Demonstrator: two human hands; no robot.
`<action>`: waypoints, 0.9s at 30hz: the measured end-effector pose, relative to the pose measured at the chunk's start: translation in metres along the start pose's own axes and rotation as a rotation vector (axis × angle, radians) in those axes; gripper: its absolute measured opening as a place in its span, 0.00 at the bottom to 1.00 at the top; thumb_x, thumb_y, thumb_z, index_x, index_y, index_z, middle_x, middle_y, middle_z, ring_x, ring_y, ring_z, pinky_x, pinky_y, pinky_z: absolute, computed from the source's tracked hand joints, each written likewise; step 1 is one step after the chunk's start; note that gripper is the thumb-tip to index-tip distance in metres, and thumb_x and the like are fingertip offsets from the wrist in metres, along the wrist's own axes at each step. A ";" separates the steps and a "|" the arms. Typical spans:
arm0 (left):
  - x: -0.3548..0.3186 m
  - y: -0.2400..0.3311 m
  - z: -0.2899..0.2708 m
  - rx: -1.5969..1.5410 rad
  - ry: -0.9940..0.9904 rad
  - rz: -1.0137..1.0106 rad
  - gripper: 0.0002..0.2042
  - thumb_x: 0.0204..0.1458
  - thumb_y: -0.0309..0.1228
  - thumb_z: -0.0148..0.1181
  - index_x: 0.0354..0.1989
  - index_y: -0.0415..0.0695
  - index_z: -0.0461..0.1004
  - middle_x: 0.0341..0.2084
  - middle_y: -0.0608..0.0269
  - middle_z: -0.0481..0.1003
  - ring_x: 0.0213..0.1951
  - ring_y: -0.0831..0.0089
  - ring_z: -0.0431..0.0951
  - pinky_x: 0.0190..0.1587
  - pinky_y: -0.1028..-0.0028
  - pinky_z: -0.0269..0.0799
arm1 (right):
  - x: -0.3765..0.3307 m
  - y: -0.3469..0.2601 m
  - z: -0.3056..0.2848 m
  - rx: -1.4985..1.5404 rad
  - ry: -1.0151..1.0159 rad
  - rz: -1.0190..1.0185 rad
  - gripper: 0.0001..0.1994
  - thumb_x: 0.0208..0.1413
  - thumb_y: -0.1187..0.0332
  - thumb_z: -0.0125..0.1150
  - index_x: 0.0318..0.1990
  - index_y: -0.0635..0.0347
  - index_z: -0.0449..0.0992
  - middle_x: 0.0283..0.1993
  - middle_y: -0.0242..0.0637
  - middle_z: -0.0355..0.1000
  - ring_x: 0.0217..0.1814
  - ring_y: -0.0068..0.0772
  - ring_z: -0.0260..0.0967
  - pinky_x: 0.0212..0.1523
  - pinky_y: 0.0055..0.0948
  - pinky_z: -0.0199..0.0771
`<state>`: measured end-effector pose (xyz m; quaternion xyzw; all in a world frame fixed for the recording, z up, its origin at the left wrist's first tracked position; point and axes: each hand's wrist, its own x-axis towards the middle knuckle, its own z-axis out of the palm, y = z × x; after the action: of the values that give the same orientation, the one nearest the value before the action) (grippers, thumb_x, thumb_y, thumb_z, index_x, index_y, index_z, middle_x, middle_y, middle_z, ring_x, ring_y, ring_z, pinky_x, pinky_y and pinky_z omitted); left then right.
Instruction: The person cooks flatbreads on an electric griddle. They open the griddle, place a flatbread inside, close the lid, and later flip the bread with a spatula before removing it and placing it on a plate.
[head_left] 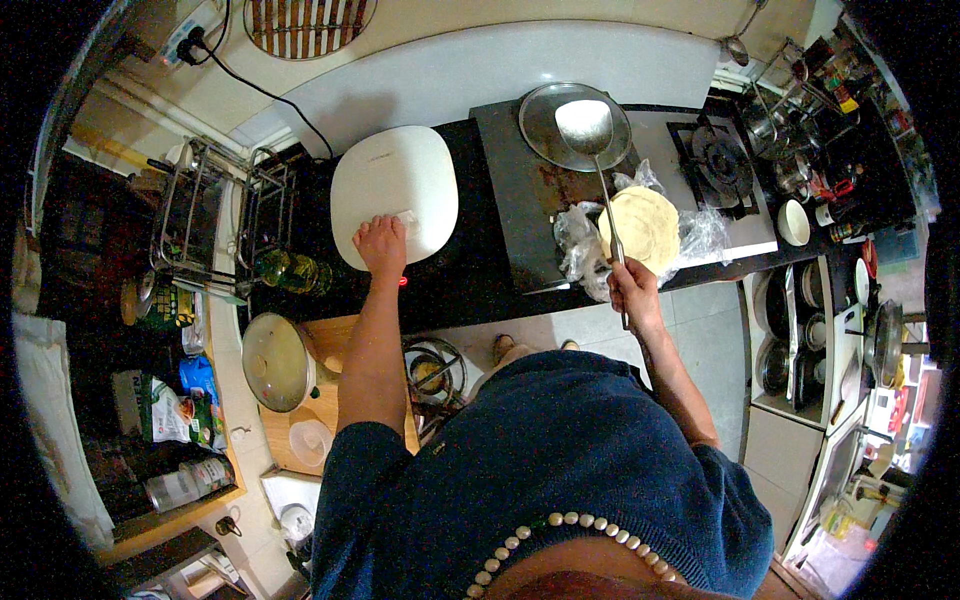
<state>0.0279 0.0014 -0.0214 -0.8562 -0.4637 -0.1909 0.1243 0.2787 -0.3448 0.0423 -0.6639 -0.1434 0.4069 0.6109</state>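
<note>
My right hand (634, 290) is wrapped round the handle of a long metal spatula (584, 122), whose broad blade points away from me over a round metal lid (540, 118). Below the spatula's handle lies a flat round of pale dough (648, 228) on crumpled clear plastic (580, 245). On the left, my left hand (380, 245) rests on the white lid of a rounded-square electric griddle (400, 175). Its fingers are bent, pressing a small white tissue (406, 216) against the near part of the lid. What lies under that lid is hidden.
A gas burner (715, 165) sits to the right of the dough. An oil bottle (292, 271) and a metal rack (210, 215) stand left of the griddle. Nearer, a pan with a glass lid (276, 362) rests by a wooden board. A white bowl (793, 222) stands at right.
</note>
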 end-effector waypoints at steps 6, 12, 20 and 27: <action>-0.001 -0.001 0.003 -0.015 -0.020 -0.006 0.16 0.54 0.37 0.43 0.26 0.43 0.76 0.30 0.61 0.74 0.38 0.61 0.71 0.48 0.62 0.58 | -0.001 -0.001 0.001 0.048 0.012 0.021 0.10 0.60 0.64 0.50 0.39 0.62 0.69 0.17 0.25 0.60 0.13 0.15 0.53 0.11 0.18 0.51; 0.000 -0.002 0.005 -0.023 -0.021 -0.013 0.16 0.54 0.37 0.43 0.26 0.43 0.76 0.30 0.61 0.74 0.38 0.61 0.71 0.49 0.62 0.58 | -0.001 0.000 0.002 0.043 0.022 0.018 0.11 0.60 0.64 0.51 0.41 0.62 0.69 0.18 0.25 0.60 0.13 0.15 0.53 0.11 0.18 0.51; 0.000 -0.004 0.008 -0.020 -0.054 -0.011 0.16 0.55 0.38 0.42 0.30 0.43 0.76 0.32 0.61 0.75 0.40 0.61 0.71 0.50 0.61 0.57 | 0.000 0.001 0.000 0.021 0.021 0.018 0.11 0.60 0.63 0.50 0.40 0.62 0.70 0.17 0.25 0.60 0.13 0.16 0.54 0.11 0.18 0.52; 0.001 -0.004 0.007 0.000 -0.105 -0.028 0.16 0.55 0.39 0.42 0.32 0.44 0.76 0.32 0.61 0.75 0.40 0.61 0.70 0.50 0.61 0.57 | 0.000 0.002 0.000 0.038 0.014 -0.002 0.10 0.60 0.65 0.49 0.38 0.63 0.69 0.15 0.25 0.58 0.12 0.16 0.53 0.11 0.19 0.51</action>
<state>0.0266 0.0066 -0.0273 -0.8585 -0.4815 -0.1471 0.0972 0.2784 -0.3448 0.0406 -0.6548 -0.1320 0.4044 0.6247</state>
